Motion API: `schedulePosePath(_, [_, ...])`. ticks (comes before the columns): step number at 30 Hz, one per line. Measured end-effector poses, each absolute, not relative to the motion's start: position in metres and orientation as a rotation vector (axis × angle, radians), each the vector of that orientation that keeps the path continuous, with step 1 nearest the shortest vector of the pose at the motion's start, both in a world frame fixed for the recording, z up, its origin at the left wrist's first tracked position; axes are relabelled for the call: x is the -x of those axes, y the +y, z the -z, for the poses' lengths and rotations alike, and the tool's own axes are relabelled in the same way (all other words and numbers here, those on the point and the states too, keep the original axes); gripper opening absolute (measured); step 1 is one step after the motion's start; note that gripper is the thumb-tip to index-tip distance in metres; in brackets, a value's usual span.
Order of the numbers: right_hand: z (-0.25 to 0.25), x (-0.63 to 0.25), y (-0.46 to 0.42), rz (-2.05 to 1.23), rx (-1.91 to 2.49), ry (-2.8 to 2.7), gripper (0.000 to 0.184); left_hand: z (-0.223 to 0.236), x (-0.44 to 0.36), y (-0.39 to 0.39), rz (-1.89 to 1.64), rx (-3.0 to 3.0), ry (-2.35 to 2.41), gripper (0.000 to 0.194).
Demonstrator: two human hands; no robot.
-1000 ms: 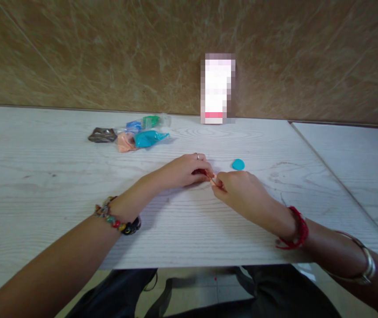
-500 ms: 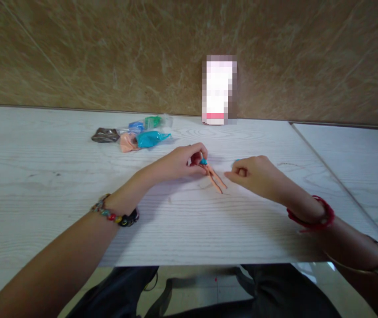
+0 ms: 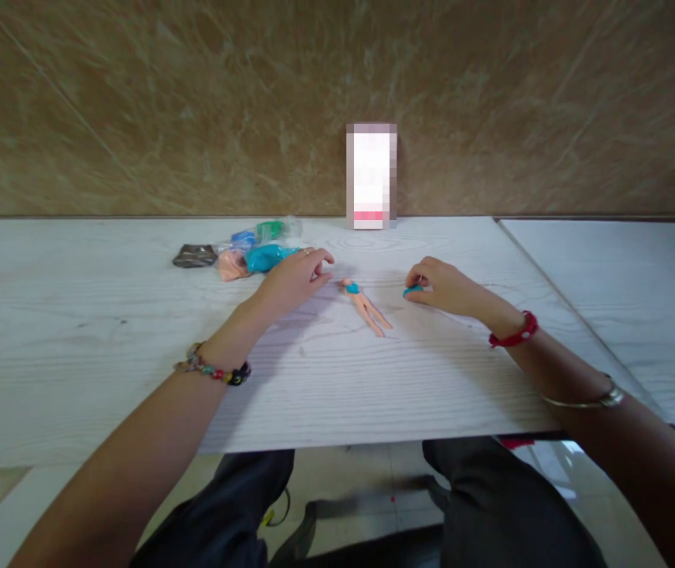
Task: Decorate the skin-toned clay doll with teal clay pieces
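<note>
A small clay figure (image 3: 362,306) lies on the table, peach-coloured with two long legs and a blue piece over its upper body. Just left of its top end is my left hand (image 3: 302,272), its fingers apart and nothing between them. My right hand (image 3: 435,284), to the right of the figure, pinches a flat blue clay disc (image 3: 412,292) at the table surface between thumb and fingers. Part of the disc is hidden behind the fingertips.
Left of my left hand lie bags of clay: brown (image 3: 194,255), peach (image 3: 233,266), bright blue (image 3: 266,258), darker blue (image 3: 244,239) and green (image 3: 270,229). A blurred-out phone-like screen (image 3: 371,177) leans on the marbled wall. A seam (image 3: 574,304) crosses the white table (image 3: 326,394) at right.
The figure, earlier between both hands and then in my left hand alone, now lies on the table. My left hand has let go and moved left; my right has taken hold of the blue disc.
</note>
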State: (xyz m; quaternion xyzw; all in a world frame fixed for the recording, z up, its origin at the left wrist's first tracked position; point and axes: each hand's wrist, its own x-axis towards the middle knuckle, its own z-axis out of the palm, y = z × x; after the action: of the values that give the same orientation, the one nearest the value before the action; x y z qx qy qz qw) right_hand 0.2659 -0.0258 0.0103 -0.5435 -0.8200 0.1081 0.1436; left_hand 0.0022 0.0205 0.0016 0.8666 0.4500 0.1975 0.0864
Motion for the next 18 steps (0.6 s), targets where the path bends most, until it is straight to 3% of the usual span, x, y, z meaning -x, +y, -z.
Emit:
schedulePosePath(5, [-0.012, -0.270, -0.025, -0.517, 1.654, -2.216, 0.021, 0.000, -0.005, 0.017, -0.544, -2.583, 1.250, 0.028])
schedulePosePath(12, [-0.015, -0.266, -0.024, -0.890, 1.432, -1.897, 0.006, 0.008, -0.013, 0.018, -0.508, -2.500, 1.109, 0.029])
schedulePosePath(18, [-0.007, -0.244, -0.030, -1.171, 1.314, -1.523, 0.020, -0.002, -0.012, 0.019, -0.563, -2.380, 1.172, 0.034])
